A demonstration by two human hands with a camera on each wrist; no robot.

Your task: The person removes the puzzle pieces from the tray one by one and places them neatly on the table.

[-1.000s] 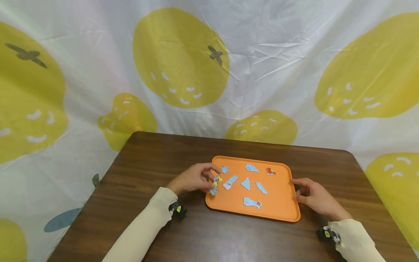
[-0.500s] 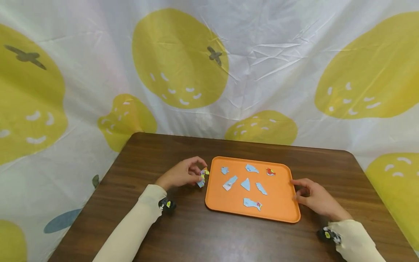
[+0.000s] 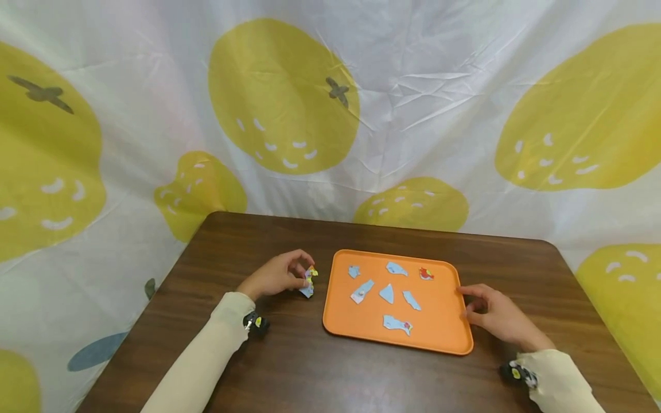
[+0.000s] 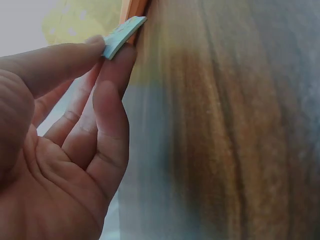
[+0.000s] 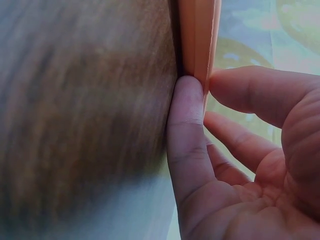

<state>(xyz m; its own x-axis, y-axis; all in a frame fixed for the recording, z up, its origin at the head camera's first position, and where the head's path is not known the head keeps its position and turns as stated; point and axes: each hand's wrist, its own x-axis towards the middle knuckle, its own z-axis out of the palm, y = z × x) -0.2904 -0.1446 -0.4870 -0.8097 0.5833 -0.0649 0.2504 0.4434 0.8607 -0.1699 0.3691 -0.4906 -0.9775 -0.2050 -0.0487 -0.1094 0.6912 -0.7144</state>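
My left hand (image 3: 279,274) pinches a jagged puzzle piece (image 3: 307,288), light blue with yellow and purple print, between thumb and fingertips. It is over the table just left of the orange tray (image 3: 356,330). In the left wrist view the thick cut edge of the puzzle piece (image 4: 124,37) shows between thumb and finger. My right hand (image 3: 501,315) grips the right rim of the tray; in the right wrist view a thumb and a finger lie on either side of the tray's edge (image 5: 197,40). Several irregular light blue pieces lie apart on the tray, among them a triangle (image 3: 387,293).
One piece with a red figure (image 3: 426,273) lies at the tray's far right, and another (image 3: 396,324) near its front. The brown wooden table (image 3: 330,378) reaches back to a white curtain (image 3: 413,126) with yellow fruit print.
My left hand has moved left with the puzzle piece, off the tray's left side and over the table. The right hand and the tray have stayed in place.
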